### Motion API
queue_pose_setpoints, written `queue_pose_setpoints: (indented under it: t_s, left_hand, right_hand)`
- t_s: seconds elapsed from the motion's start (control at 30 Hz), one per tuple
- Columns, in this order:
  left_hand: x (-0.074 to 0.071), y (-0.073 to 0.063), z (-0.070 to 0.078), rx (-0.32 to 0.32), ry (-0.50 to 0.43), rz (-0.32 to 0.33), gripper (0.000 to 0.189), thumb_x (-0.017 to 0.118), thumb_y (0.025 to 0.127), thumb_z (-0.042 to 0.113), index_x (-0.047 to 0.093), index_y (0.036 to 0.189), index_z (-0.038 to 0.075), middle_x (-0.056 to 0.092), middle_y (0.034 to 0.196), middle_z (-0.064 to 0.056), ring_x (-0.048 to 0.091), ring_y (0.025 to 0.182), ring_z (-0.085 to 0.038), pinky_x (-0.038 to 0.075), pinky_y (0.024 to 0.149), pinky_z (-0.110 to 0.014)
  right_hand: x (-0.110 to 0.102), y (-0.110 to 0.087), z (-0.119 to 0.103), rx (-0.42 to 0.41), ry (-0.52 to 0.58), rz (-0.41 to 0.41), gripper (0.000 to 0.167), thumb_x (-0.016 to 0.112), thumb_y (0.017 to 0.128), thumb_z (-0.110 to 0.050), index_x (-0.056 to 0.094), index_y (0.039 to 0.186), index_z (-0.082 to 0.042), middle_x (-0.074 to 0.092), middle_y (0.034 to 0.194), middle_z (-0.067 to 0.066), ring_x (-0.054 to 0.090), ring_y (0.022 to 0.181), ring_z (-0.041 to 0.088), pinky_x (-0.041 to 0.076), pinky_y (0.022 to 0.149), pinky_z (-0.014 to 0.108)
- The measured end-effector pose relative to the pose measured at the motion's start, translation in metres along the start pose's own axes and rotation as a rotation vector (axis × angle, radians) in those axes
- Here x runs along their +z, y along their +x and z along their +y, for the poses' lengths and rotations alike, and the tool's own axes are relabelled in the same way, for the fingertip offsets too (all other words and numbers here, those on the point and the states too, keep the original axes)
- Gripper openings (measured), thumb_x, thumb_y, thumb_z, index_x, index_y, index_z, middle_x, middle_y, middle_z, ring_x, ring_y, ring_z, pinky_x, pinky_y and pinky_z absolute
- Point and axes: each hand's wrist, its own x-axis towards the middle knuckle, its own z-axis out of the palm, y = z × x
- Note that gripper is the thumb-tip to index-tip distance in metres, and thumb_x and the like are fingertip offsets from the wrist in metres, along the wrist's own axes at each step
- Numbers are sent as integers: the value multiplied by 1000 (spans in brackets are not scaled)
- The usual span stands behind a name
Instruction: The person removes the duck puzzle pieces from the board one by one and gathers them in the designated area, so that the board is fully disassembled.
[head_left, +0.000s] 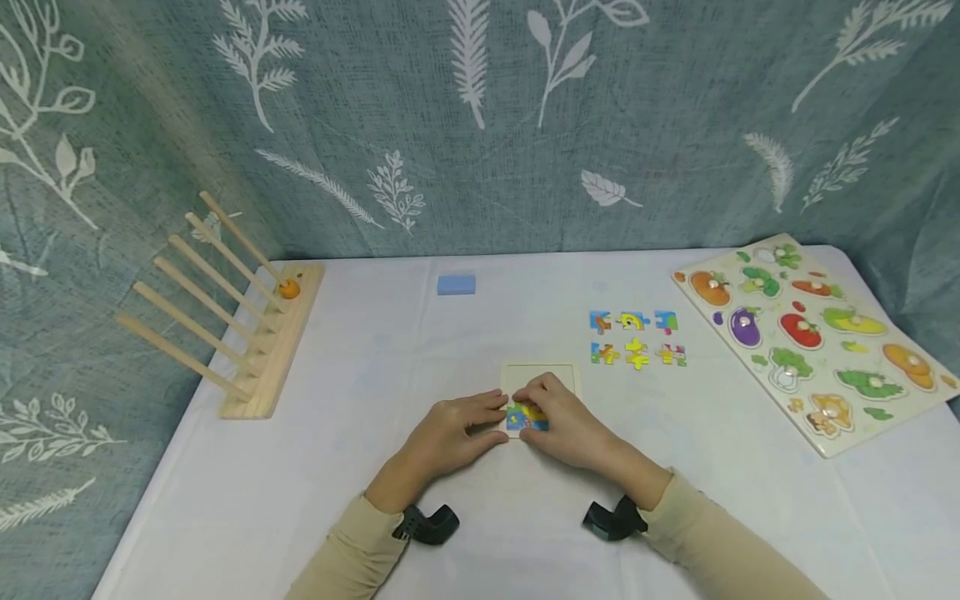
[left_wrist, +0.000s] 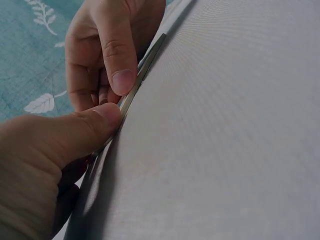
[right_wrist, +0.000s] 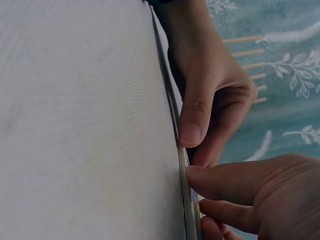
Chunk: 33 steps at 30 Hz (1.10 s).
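In the head view a small square puzzle board (head_left: pixel 542 371) with a pale frame lies at the front middle of the table. Colourful puzzle pieces (head_left: pixel 516 419), blue, yellow and green, fill its lower left part. My left hand (head_left: pixel 459 433) holds the board's left edge, thumb low and fingers higher. From the right, my right hand (head_left: pixel 564 423) reaches over the board and grips a puzzle piece (head_left: pixel 537 413) between thumb and fingers; the hand hides much of it. The left wrist view shows the left thumb (left_wrist: pixel 95 125) against the board's thin edge (left_wrist: pixel 152 57).
Several loose puzzle pieces (head_left: pixel 637 353) lie in two rows right of the board. A vegetable peg puzzle (head_left: pixel 813 333) is at the far right. Behind sits a blue block (head_left: pixel 456 285). A wooden rack (head_left: pixel 281 358) with slanting pegs and an orange bead (head_left: pixel 289 288) stands at left.
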Motion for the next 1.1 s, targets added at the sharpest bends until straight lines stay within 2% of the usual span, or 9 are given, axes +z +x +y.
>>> queue_pose_setpoints:
  t_s: [0.2,0.43,0.73,1.1]
  left_hand:
    - [1,0,-1,-8,-6,-3,33,78,78,20,73,104,0,68,115,-11,64,110,-21,55,88,-31]
    - [1,0,-2,-8,-5,2,35,78,78,21,72,105,0,68,116,-10,64,111,-21,55,89,-31]
    - [2,0,-2,-10,3,6,34,79,77,21,73,104,0,68,116,-9,64,111,-21,55,90,-31]
    - [2,0,-2,-18,3,5,36,79,77,21,72,105,0,68,116,-9,64,111,-21,55,90,-31]
  right_hand:
    - [-2,0,3,35,84,-6,39,74,80,-10,60,116,-6,52,112,6,55,99,16,50,90,35]
    - [-4,1,5,21,151,-20,41,73,78,-4,57,116,-6,56,114,6,56,99,16,51,90,32]
    - [-5,1,6,20,151,-25,39,69,83,-2,60,121,-6,60,115,6,59,99,17,52,89,32]
    - [-2,0,7,-56,94,59,38,68,80,-5,63,118,-3,63,110,6,61,92,14,54,82,27]
